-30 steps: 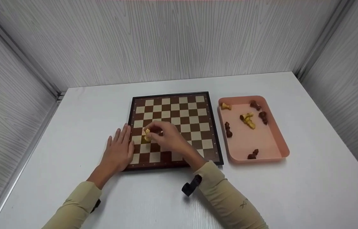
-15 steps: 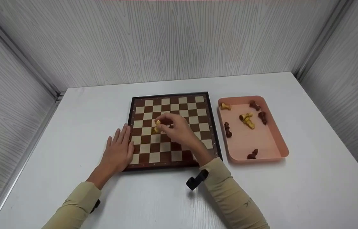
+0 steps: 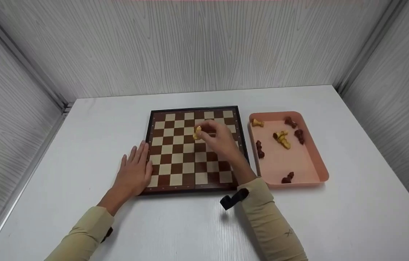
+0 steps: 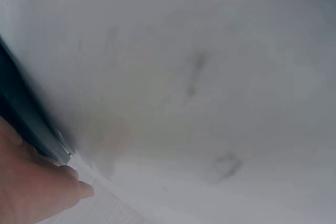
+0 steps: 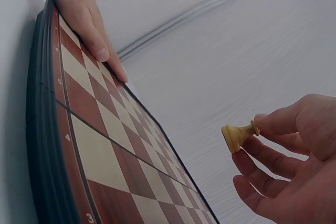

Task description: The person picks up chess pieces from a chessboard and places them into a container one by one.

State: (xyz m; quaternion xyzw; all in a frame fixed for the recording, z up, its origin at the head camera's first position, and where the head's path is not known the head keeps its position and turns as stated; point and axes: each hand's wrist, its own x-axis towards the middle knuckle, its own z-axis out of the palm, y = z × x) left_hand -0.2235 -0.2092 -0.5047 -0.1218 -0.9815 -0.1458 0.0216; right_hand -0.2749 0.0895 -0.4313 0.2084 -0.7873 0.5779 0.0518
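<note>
A yellow chess piece (image 5: 239,134) is pinched between the thumb and fingertips of my right hand (image 3: 220,139). Its wide base shows in the right wrist view, while its top is partly covered by the fingers. The piece is held over the chessboard (image 3: 177,158), apart from the squares. My left hand (image 3: 134,172) lies with straight fingers along the board's left edge and touches it. The left wrist view catches part of that hand and the dark side of the board (image 4: 23,106).
Right of the board stands a pink tray (image 3: 318,165). Several dark chess pieces (image 3: 299,136) and several yellow chess pieces (image 3: 283,140) lie in it. Pale wood-grain walls (image 3: 204,47) surround the white table (image 3: 175,221).
My right hand has moved right and toward the far side across the board, carrying the yellow chess piece. The left hand has stayed at the board's edge.
</note>
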